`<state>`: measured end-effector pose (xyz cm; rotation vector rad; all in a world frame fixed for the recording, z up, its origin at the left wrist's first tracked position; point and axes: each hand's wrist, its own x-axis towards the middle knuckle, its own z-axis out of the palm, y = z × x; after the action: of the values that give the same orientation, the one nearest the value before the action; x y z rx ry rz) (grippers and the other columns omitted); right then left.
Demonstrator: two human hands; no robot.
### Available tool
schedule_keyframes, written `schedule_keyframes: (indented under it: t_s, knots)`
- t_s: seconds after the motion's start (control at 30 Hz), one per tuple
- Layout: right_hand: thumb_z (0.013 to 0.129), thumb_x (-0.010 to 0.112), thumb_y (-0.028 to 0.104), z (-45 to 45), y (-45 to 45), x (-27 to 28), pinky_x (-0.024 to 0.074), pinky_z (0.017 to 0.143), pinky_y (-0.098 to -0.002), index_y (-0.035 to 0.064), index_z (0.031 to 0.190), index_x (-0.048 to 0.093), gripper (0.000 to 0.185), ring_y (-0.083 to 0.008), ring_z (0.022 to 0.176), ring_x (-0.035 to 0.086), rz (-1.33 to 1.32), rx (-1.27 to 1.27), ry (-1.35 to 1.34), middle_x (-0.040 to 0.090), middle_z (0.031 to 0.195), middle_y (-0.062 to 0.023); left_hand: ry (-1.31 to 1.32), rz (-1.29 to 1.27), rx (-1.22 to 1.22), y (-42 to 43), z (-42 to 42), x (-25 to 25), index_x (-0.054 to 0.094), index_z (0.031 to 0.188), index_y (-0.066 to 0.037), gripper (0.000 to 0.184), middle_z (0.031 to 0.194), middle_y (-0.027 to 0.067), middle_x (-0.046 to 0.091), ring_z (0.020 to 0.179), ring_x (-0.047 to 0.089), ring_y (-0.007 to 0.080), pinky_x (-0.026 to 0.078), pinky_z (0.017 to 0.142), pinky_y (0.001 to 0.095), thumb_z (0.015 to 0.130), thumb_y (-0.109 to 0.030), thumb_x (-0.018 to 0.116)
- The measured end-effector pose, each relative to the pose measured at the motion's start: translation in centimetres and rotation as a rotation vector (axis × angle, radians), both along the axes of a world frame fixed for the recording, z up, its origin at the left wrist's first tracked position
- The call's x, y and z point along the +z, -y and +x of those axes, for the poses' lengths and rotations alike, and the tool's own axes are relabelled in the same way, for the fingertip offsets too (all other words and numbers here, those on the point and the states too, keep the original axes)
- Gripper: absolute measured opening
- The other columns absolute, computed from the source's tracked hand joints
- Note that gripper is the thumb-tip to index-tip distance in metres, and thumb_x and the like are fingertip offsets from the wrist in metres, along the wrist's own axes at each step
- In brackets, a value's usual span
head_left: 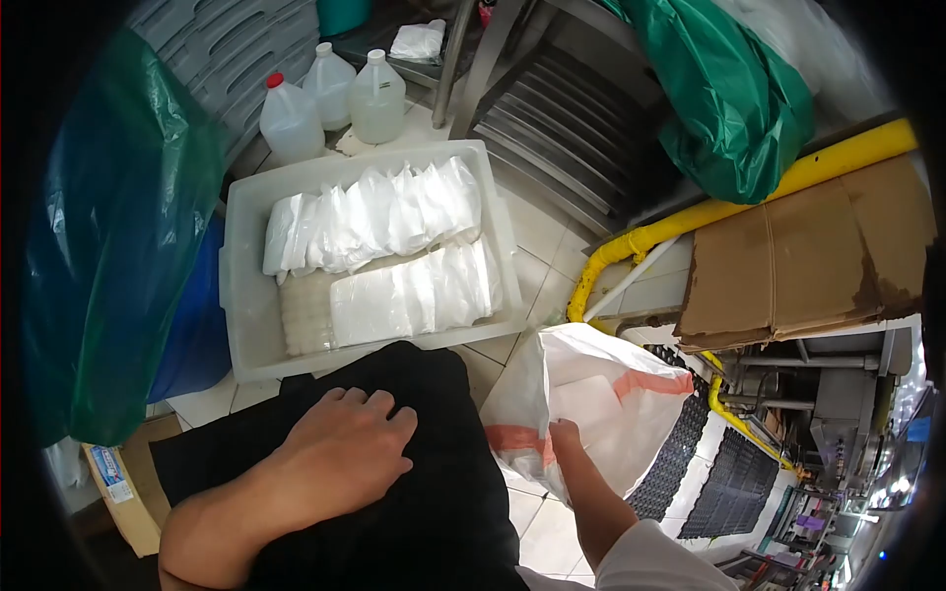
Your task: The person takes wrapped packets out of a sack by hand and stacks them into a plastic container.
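My left hand [350, 448] rests on the black cloth [434, 473] over my leg, its fingers loosely apart and holding nothing. My right hand [565, 433] is closed on the rim of a white sack [641, 424] with a red stripe. The sack's mouth gapes upward, and its bottom cannot be made out. In front of me stands a translucent white plastic tub [370, 362]. It holds two rows of white plastic-wrapped packs [384, 217], with a stack of pale round-edged items [307, 310] at the near left corner.
Several plastic jugs [378, 103] stand behind the tub. Green plastic bags hang at the left [108, 246] and upper right [739, 108]. A yellow pipe [690, 212] runs beside flattened cardboard [808, 256]. Black mats [729, 483] lie on the tiled floor. A cardboard box [133, 488] sits lower left.
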<state>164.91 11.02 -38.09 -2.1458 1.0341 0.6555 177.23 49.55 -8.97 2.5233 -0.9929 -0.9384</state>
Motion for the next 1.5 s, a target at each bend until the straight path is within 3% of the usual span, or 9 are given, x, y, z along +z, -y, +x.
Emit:
schedule_keyframes:
  t_s: [0.17, 0.37, 0.6, 0.8, 0.9, 0.97, 1.07, 1.3, 1.5]
  knots:
    - [0.071, 0.077, 0.023, -0.7, 1.4, -4.5, 0.0476, 0.051, -0.0371, -0.0046, 0.106, 0.061, 0.047, -0.0251, 0.063, 0.059, -0.189, 0.206, 0.31, 0.061, 0.078, -0.0125, -0.007, 0.004, -0.014, 0.4, -0.1, -0.2, 0.059, 0.113, -0.001, 0.042, 0.105, 0.0155, 0.061, 0.096, 0.061, 0.034, 0.048, 0.087, 0.0422, 0.082, -0.026, 0.07]
    - [0.078, 0.069, 0.054, 4.1, 3.5, -4.7, 0.0472, 0.055, -0.0374, -0.0006, 0.114, 0.055, 0.066, -0.0235, 0.071, 0.056, 0.429, -0.539, -0.144, 0.057, 0.091, -0.0133, 0.012, 0.013, -0.016, 0.4, -0.3, -0.3, 0.06, 0.113, -0.001, 0.042, 0.104, 0.0151, 0.062, 0.095, 0.062, 0.0337, 0.048, 0.087, 0.0419, 0.081, -0.026, 0.07]
    - [0.077, 0.069, 0.045, 8.2, 2.5, -6.2, 0.0542, 0.057, -0.0406, -0.0083, 0.107, 0.06, 0.062, -0.0284, 0.081, 0.066, 0.17, 0.333, -0.202, 0.062, 0.097, -0.0238, 0.022, -0.046, -0.015, 0.2, -0.7, -1.1, 0.06, 0.107, 0.0, 0.039, 0.098, 0.0164, 0.062, 0.093, 0.062, 0.0345, 0.049, 0.083, 0.0419, 0.081, -0.027, 0.071]
    - [0.077, 0.072, 0.03, 6.1, 2.3, 8.0, 0.0409, 0.101, -0.0428, -0.0105, 0.116, 0.057, 0.058, -0.0439, 0.116, 0.054, -0.109, 0.58, 0.143, 0.061, 0.115, -0.0299, 0.119, -0.091, -0.008, -0.5, -1.3, -1.6, 0.06, 0.099, 0.001, 0.032, 0.09, 0.0157, 0.061, 0.087, 0.063, 0.0326, 0.049, 0.078, 0.0408, 0.083, -0.025, 0.068]
    - [0.076, 0.073, 0.025, 6.8, 1.3, 20.0, 0.0461, 0.093, -0.0372, -0.0095, 0.115, 0.058, 0.054, -0.0303, 0.104, 0.061, -0.076, 0.385, 0.554, 0.066, 0.109, -0.0167, 0.126, -0.172, -0.035, -0.5, -1.5, -1.7, 0.06, 0.098, 0.003, 0.031, 0.089, 0.0154, 0.06, 0.083, 0.062, 0.032, 0.048, 0.074, 0.0407, 0.085, -0.024, 0.066]
    - [0.075, 0.068, 0.013, 9.5, -2.8, 29.4, 0.0478, 0.086, -0.0303, -0.0069, 0.115, 0.059, 0.046, -0.018, 0.094, 0.063, 0.347, 0.223, 0.535, 0.067, 0.104, -0.0099, 0.119, -0.171, -0.048, -0.2, -1.6, -1.6, 0.06, 0.098, 0.003, 0.031, 0.088, 0.0156, 0.06, 0.082, 0.062, 0.0317, 0.048, 0.073, 0.0407, 0.085, -0.024, 0.066]
    - [0.076, 0.064, 0.005, 12.1, -7.1, 32.4, 0.0479, 0.08, -0.025, -0.0036, 0.116, 0.06, 0.041, -0.0124, 0.086, 0.062, 0.567, 0.161, 0.815, 0.068, 0.101, -0.0072, 0.126, -0.176, -0.071, 0.3, -1.8, -1.6, 0.06, 0.097, 0.003, 0.031, 0.088, 0.0158, 0.06, 0.08, 0.062, 0.0312, 0.047, 0.072, 0.0409, 0.085, -0.024, 0.066]
    - [0.087, 0.064, 0.006, 21.9, -19.7, 23.8, 0.0478, 0.08, -0.0267, 0.0006, 0.118, 0.058, 0.032, -0.01, 0.088, 0.059, 0.861, 0.397, 0.696, 0.065, 0.102, -0.0029, 0.139, -0.239, -0.033, 0.1, -2.6, -0.9, 0.06, 0.094, 0.002, 0.029, 0.087, 0.0158, 0.06, 0.078, 0.062, 0.0314, 0.048, 0.068, 0.0407, 0.084, -0.025, 0.067]
    - [0.089, 0.064, 0.012, 25.9, -29.9, 5.4, 0.0468, 0.083, -0.0292, -0.0015, 0.112, 0.058, 0.028, -0.0145, 0.091, 0.059, 0.769, 0.352, 0.682, 0.066, 0.1, -0.0066, 0.166, -0.198, 0.025, -0.6, -2.5, -0.9, 0.06, 0.096, 0.003, 0.031, 0.089, 0.0179, 0.061, 0.08, 0.064, 0.0334, 0.05, 0.071, 0.0407, 0.084, -0.025, 0.067]
